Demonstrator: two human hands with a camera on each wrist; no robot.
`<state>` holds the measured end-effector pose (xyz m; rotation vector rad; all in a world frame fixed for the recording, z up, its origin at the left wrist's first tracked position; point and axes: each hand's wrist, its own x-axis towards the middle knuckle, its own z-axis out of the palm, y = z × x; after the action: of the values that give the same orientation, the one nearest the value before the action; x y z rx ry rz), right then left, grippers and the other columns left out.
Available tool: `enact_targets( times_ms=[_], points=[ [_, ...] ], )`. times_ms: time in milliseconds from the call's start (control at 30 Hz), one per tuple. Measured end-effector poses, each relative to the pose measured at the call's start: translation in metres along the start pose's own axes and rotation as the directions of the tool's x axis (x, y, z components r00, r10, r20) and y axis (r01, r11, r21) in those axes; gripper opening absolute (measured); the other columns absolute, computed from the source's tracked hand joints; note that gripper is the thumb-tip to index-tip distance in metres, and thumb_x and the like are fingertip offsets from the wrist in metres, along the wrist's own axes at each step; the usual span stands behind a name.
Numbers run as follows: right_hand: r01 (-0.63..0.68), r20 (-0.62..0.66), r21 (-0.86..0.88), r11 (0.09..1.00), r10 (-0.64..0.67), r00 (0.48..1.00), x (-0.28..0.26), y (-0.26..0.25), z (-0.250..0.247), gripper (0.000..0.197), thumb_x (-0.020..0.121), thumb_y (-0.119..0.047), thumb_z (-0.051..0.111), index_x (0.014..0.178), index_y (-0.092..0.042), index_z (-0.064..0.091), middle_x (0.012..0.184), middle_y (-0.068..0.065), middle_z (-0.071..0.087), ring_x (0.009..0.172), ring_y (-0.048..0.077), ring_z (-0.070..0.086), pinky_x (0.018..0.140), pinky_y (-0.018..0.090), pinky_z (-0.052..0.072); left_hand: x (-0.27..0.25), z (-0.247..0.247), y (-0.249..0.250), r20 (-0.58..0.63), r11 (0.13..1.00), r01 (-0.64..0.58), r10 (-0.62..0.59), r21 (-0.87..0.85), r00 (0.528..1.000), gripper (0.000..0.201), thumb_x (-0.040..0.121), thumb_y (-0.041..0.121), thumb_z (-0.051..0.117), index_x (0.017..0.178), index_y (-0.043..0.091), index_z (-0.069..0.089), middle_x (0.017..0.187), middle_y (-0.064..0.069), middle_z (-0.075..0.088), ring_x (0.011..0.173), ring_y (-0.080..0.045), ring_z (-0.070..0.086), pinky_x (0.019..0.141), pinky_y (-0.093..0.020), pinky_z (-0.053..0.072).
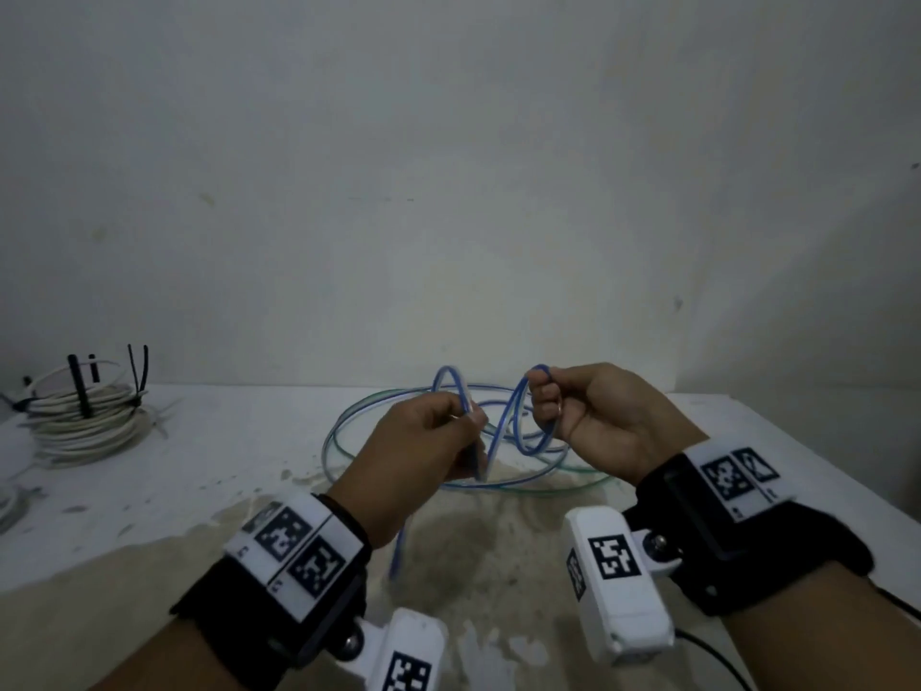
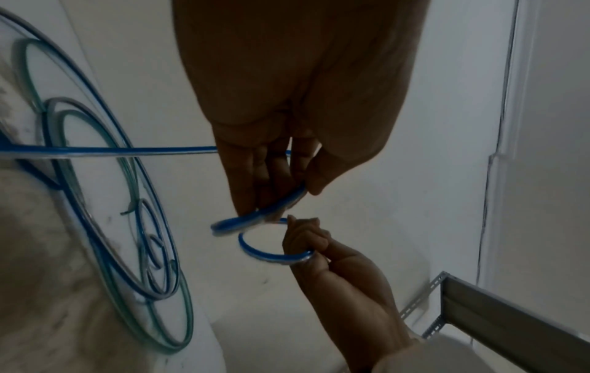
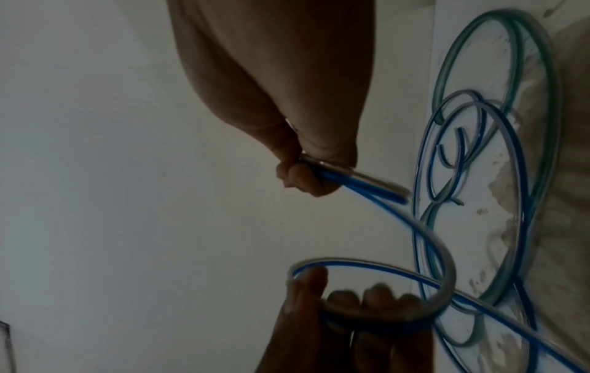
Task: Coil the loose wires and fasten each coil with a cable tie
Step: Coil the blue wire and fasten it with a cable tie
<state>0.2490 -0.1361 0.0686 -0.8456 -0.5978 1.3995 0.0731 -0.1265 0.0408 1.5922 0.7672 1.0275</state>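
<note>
A blue wire [image 1: 518, 421] is held in both hands above the near middle of the table [image 1: 747, 441]. The left hand [image 1: 418, 451] is seen at about 7 o'clock from the wire's raised loops, its grip clenched on the wire: in the left wrist view the strand is pinched between the thumb and the fingers [image 2: 249, 176], and a small loop is formed just past the fingertips. From this hand a length of the wire is left hanging down toward the near table edge. The right hand [image 1: 593, 421] is seen at about 3 o'clock from the loops, its grip also closed around the blue wire, with the end of a loop caught in the curled fingers [image 3: 300, 179]. Between the two hands the wire is bent into an S-shaped curve.

Farther back, at 12 o'clock from the hands, loose rings of the blue wire and a green wire [image 1: 583, 468] are spread flat on the table, overlapping one another. At about 10 o'clock, well apart by the far left edge, a coiled white cable [image 1: 84, 421] is bound with black cable ties [image 1: 79, 386], whose tails are stuck upward. A pale wall [image 1: 448, 167] is seen behind.
</note>
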Motion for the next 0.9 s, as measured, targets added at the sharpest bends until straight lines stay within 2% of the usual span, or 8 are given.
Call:
enact_targets(
  times_ms=[200, 433, 500, 567, 633, 700, 833, 900],
  points=[
    [0.022, -0.012, 0.06, 0.998, -0.022, 1.0, 0.002, 0.012, 0.007, 0.023, 0.095, 0.001, 0.024, 0.083, -0.011, 0.04, 0.068, 0.003, 0.04, 0.049, 0.009, 0.033, 0.04, 0.018, 0.033, -0.004, 0.003, -0.014, 0.1, 0.981, -0.022, 0.003, 0.19, 0.995, 0.022, 0.092, 0.016, 0.06, 0.089, -0.006, 0.064, 0.083, -0.018, 0.07, 0.08, -0.028, 0.068, 0.08, -0.037, 0.056],
    [0.045, -0.046, -0.057, 0.997, -0.048, 0.998, 0.004, 0.031, 0.008, 0.021, 0.099, -0.001, 0.03, 0.087, -0.004, 0.046, 0.07, 0.004, 0.043, 0.052, 0.009, 0.037, 0.04, 0.017, 0.038, -0.009, 0.005, -0.009, 0.107, 0.992, -0.04, 0.026, 0.123, 0.994, 0.005, 0.089, 0.016, 0.063, 0.094, 0.015, 0.063, 0.081, -0.018, 0.072, 0.082, -0.032, 0.069, 0.082, -0.044, 0.053],
    [0.064, -0.038, -0.112, 0.992, -0.068, 0.997, 0.004, 0.039, 0.007, 0.019, 0.099, -0.002, 0.034, 0.089, 0.0, 0.049, 0.072, 0.006, 0.047, 0.056, 0.011, 0.041, 0.048, 0.019, 0.043, -0.007, 0.004, -0.007, 0.102, 0.998, -0.028, 0.022, 0.064, 0.995, 0.012, 0.088, 0.015, 0.066, 0.099, 0.013, 0.061, 0.083, -0.017, 0.073, 0.084, -0.032, 0.07, 0.084, -0.048, 0.052],
    [0.08, -0.031, -0.166, 0.983, -0.086, 0.996, 0.006, 0.048, 0.005, 0.022, 0.099, -0.004, 0.037, 0.097, 0.01, 0.054, 0.085, 0.016, 0.054, 0.071, 0.021, 0.051, 0.07, 0.03, 0.05, -0.005, 0.002, -0.005, 0.083, 0.999, -0.027, 0.024, 0.03, 0.996, 0.014, 0.087, 0.015, 0.066, 0.098, 0.008, 0.062, 0.085, -0.016, 0.073, 0.083, -0.032, 0.071, 0.087, -0.049, 0.053],
    [0.097, -0.029, -0.214, 0.972, -0.106, 0.994, 0.004, 0.057, 0.005, 0.031, 0.099, -0.005, 0.039, 0.113, 0.02, 0.051, 0.103, 0.024, 0.056, 0.092, 0.033, 0.054, 0.084, 0.038, 0.052, -0.002, 0.001, -0.003, 0.064, 0.998, -0.042, 0.039, 0.045, 0.997, 0.01, 0.088, 0.016, 0.065, 0.089, 0.006, 0.063, 0.08, -0.012, 0.074, 0.075, -0.023, 0.071, 0.076, -0.035, 0.055],
    [0.131, 0.024, -0.276, 0.952, -0.129, 0.991, 0.0, 0.062, 0.006, 0.031, 0.099, -0.006, 0.039, 0.112, 0.017, 0.054, 0.107, 0.025, 0.063, 0.098, 0.038, 0.061, 0.08, 0.037, 0.056, -0.002, 0.0, 0.001, 0.056, 0.997, -0.067, 0.065, 0.038, 0.996, 0.012, 0.088, 0.015, 0.063, 0.081, 0.005, 0.063, 0.072, -0.007, 0.072, 0.065, -0.012, 0.068, 0.06, -0.016, 0.048],
    [0.235, 0.087, -0.382, 0.894, -0.219, 0.972, -0.013, 0.067, 0.011, 0.03, 0.1, -0.016, 0.04, 0.088, -0.001, 0.063, 0.066, 0.003, 0.06, 0.064, 0.016, 0.055, 0.063, 0.028, 0.047, -0.001, -0.003, 0.002, 0.03, 0.986, -0.133, 0.13, 0.102, 0.991, 0.024, 0.09, 0.016, 0.061, 0.078, -0.004, 0.067, 0.067, -0.004, 0.064, 0.056, -0.002, 0.054, 0.053, -0.008, 0.039],
    [0.243, 0.096, -0.341, 0.908, -0.223, 0.97, -0.017, 0.071, 0.015, 0.036, 0.102, -0.024, 0.035, 0.087, -0.004, 0.062, 0.064, 0.002, 0.055, 0.06, 0.013, 0.052, 0.061, 0.028, 0.044, 0.001, -0.003, 0.001, 0.021, 0.985, -0.137, 0.136, 0.105, 0.991, 0.024, 0.09, 0.014, 0.062, 0.081, -0.007, 0.068, 0.069, -0.009, 0.062, 0.055, -0.004, 0.051, 0.053, -0.01, 0.04]
  ],
)
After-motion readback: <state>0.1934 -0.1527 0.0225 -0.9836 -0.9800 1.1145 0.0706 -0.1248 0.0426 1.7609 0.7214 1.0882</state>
